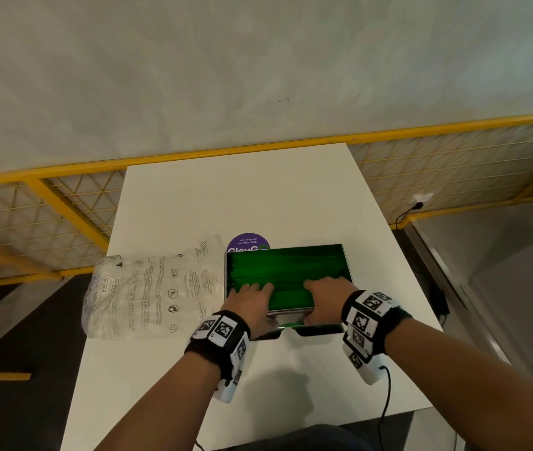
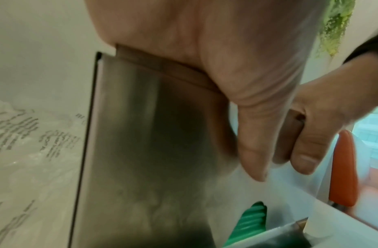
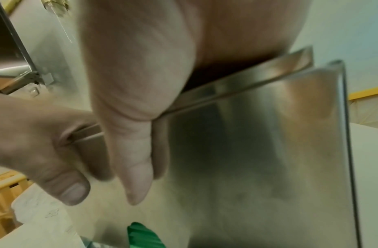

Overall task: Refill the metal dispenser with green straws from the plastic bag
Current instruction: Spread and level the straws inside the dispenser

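The metal dispenser [image 1: 347, 265] stands open-topped on the white table, filled with green straws [image 1: 287, 266]. My left hand [image 1: 252, 296] and right hand [image 1: 325, 289] lie side by side on the straws at the near edge, fingers stretched flat over them. Each thumb hangs down the steel front wall [image 2: 141, 151], as the left wrist view shows for the left thumb [image 2: 253, 142] and the right wrist view for the right thumb [image 3: 137, 167]. A few straw ends [image 3: 141, 234] show in the slot at the wall's foot. The clear plastic bag [image 1: 148, 294] lies flat to the left.
A purple round sticker [image 1: 248, 242] shows on the table behind the dispenser. A yellow mesh railing [image 1: 63, 206] runs past the table's far end. The table edge [image 1: 421, 320] is close on the right. An orange object [image 2: 343, 167] stands beyond it.
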